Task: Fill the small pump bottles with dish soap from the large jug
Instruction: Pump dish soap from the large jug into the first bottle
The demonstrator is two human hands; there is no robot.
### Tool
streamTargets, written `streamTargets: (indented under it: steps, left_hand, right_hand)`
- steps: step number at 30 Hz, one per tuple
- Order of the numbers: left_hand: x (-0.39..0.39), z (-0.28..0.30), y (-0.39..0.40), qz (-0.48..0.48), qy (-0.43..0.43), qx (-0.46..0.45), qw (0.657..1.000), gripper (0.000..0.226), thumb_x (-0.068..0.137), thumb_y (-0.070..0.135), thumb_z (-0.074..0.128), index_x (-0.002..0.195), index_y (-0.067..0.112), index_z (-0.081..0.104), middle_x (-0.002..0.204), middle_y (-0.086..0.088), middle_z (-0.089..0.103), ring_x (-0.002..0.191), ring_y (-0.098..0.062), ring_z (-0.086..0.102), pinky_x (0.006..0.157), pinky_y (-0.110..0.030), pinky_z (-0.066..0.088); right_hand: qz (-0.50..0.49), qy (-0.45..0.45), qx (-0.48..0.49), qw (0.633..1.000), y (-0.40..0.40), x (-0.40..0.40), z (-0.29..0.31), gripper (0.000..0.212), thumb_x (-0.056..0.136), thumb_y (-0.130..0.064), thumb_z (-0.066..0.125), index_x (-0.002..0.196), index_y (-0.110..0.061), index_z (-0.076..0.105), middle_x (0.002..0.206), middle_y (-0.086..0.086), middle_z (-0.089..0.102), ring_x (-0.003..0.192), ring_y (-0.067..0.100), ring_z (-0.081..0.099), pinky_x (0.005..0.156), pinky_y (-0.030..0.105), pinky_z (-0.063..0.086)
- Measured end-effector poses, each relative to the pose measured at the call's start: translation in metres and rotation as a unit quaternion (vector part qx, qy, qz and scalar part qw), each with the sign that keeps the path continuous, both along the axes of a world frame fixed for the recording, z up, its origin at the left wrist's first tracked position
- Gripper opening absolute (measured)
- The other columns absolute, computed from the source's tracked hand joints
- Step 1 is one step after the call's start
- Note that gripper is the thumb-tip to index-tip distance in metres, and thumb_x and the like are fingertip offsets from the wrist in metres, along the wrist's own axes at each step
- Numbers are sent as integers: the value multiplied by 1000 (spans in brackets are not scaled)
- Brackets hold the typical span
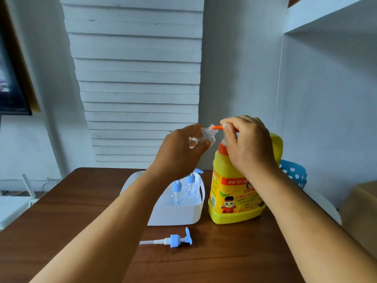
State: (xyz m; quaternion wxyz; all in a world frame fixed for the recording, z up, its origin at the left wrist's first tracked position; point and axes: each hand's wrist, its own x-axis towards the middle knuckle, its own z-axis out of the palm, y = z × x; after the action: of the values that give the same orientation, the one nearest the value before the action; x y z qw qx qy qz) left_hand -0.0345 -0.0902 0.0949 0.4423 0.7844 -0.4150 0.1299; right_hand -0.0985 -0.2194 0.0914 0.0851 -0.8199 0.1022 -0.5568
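A: Left hand up over the table, fingers curled round a small clear bottle, no pump on it. Tilted, neck pointing to the right.

B: Right hand?

A: Curled on top of the jug's orange pump. Thumb and fingers over the pump head, spout sticking out left, tip right at the bottle's open neck. Touching or just inside — can't tell.

B: Jug itself?

A: Big yellow jug, upright on the table, right of centre, orange collar under the pump, red-and-yellow label w/ a cartoon figure facing cam.

B: Other bottles?

A: Two more small pump bottles, blue pump tops on, standing upright in a white tub just left of the jug. Tub and jug nearly touching, maybe touching.

B: Loose bits?

A: One blue-and-white pump lying flat on the table in front of the tub, dip tube pointing left, nozzle end to the right. Apart from tub and jug.

B: Behind?

A: Blue perforated basket behind the jug on the right, partly hidden by the right forearm. White slatted panel on the back wall. Soap level in the held bottle — too clear to read.
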Motion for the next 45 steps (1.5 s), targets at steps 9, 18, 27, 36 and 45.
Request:
streamTargets:
  steps: [9,18,27,36,45]
  left_hand:
    - [-2,-5,3,2,18,5,1000,27,86,33,58,110,23,61,104,7,66,82,-7,54,73,-22,44]
    - [1,-8,0,-1,5,10,1000,22,85,33,58,105,25,62,90,14,58,80,-5,54,72,-17,44]
    - [-2,1,1,-2,11,-16,1000,27,86,33,59,110,23,62,90,16,55,77,-1,54,72,-13,41]
    - [-5,-6,3,-4,20,1,1000,22,86,32,58,106,24,63,89,16,56,80,-1,53,72,-11,40]
    - [-5,-7,1,0,4,8,1000,22,85,33,59,105,23,63,87,16,56,72,3,52,76,-20,46]
  right_hand:
    - [2,29,-4,1000,3,0,-4,24,94,-16,46,96,-4,67,96,14,67,91,28,55,67,31,43]
    - [-7,-10,-4,1000,-2,4,-18,17,90,-13,53,93,-4,67,90,14,68,85,31,57,65,27,39]
    - [7,7,-14,1000,-4,-1,1,22,93,-16,49,97,-5,67,96,14,67,91,28,56,67,30,41]
    - [8,17,-8,1000,0,-1,-8,22,93,-17,49,96,-5,67,95,14,68,90,29,56,66,29,41]
    - [11,-14,-9,1000,-3,-2,-17,17,91,-15,53,93,-5,68,89,14,68,85,30,57,64,30,43]
